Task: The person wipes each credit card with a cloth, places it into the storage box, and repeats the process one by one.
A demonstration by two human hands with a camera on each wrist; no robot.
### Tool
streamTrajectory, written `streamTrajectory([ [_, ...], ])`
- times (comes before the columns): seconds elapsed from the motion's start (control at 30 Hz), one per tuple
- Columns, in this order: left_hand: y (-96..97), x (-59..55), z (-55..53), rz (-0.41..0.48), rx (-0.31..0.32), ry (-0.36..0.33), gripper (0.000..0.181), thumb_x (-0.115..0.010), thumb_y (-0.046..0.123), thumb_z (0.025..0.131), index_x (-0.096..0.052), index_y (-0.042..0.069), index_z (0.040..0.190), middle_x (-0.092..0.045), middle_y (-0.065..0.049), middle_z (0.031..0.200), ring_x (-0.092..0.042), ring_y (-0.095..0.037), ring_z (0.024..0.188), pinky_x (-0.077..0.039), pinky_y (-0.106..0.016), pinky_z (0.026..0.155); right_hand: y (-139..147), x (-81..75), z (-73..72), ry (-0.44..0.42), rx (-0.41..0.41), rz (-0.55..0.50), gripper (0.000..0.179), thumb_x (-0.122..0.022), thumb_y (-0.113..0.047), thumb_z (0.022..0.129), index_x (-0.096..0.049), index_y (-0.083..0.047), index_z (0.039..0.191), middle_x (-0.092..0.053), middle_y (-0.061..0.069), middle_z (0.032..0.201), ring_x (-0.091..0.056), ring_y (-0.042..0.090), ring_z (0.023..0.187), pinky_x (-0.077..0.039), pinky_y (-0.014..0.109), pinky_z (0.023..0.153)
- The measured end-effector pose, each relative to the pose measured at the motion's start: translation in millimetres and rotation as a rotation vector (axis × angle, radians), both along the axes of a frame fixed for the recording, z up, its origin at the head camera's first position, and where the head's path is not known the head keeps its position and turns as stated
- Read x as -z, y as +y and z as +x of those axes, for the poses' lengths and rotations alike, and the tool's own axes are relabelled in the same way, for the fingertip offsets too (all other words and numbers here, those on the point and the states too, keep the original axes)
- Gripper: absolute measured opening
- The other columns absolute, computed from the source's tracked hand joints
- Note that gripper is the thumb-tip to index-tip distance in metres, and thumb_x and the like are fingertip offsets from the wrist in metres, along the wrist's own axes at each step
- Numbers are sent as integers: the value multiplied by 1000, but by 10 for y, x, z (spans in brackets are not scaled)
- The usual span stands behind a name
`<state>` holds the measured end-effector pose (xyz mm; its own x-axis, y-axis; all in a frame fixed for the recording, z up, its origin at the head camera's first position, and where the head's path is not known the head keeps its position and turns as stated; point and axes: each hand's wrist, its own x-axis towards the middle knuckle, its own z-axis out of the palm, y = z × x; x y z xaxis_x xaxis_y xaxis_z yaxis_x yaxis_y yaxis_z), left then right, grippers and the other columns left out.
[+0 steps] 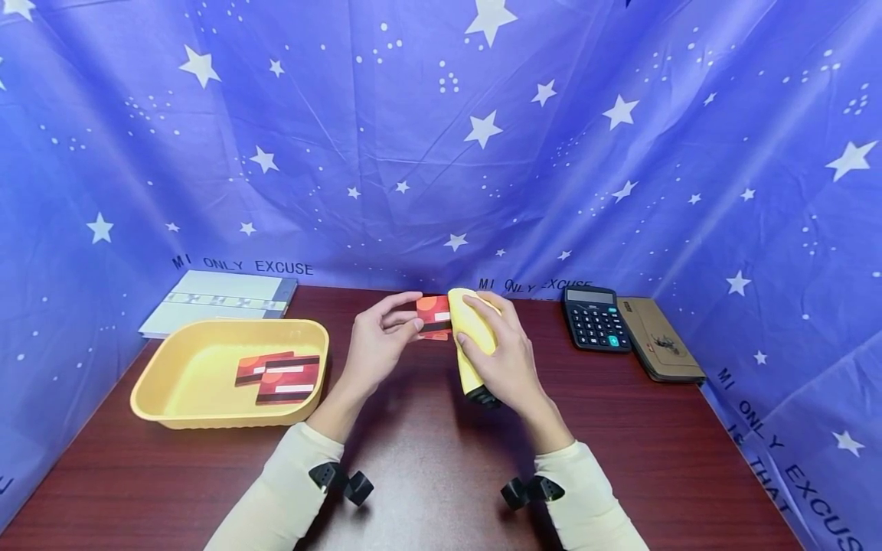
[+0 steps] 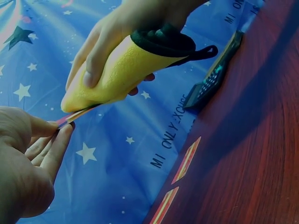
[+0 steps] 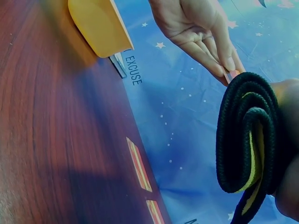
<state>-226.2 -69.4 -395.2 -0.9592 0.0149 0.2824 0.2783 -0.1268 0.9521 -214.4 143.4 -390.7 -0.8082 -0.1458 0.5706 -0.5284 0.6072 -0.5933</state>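
My left hand [image 1: 382,337] pinches a red bank card [image 1: 432,310] with a dark stripe by its left end, thumb in front. My right hand [image 1: 510,352] grips what looks like a folded yellow work glove [image 1: 471,367] with a black knit cuff [image 3: 247,135]. The card's right end meets the glove's left side; whether the glove wraps it or only covers it, I cannot tell. In the left wrist view, two more red cards [image 2: 187,161] lie on the table beyond the hands, mostly hidden in the head view.
A yellow basin [image 1: 186,398] with two red cards [image 1: 289,383] inside stands at the left, a white notebook [image 1: 220,298] behind it. At the right are a black calculator [image 1: 596,317] and a brown wallet [image 1: 661,340]. A blue star-patterned curtain [image 1: 386,138] surrounds the table [image 1: 427,474].
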Motion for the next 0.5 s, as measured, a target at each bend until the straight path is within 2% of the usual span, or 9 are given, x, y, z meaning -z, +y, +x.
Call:
streamTrajectory([
  [0.17, 10, 2, 2, 13, 10, -8, 42, -68, -9, 90, -69, 4, 130, -74, -32, 104, -77, -12, 85, -67, -33, 82, -44, 16, 3, 6, -5, -2, 57, -79, -19, 87, -63, -26, 141, -54, 2, 148, -59, 25, 128, -55, 44, 89],
  [0.4, 21, 5, 8, 32, 30, -3, 42, -68, -10, 90, -68, 2, 131, -74, -32, 107, -78, -25, 93, -67, -34, 84, -117, 30, 17, 8, -14, 16, 57, -80, -21, 87, -63, -28, 142, -54, 0, 148, -62, 26, 124, -57, 44, 86],
  [0.5, 31, 6, 8, 41, 42, 3, 42, -68, -10, 90, -67, 1, 131, -73, -33, 108, -78, -21, 92, -67, -35, 84, -159, 36, 31, 22, -24, 19, 57, -80, -21, 87, -63, -29, 142, -54, 0, 147, -63, 25, 121, -58, 44, 85],
])
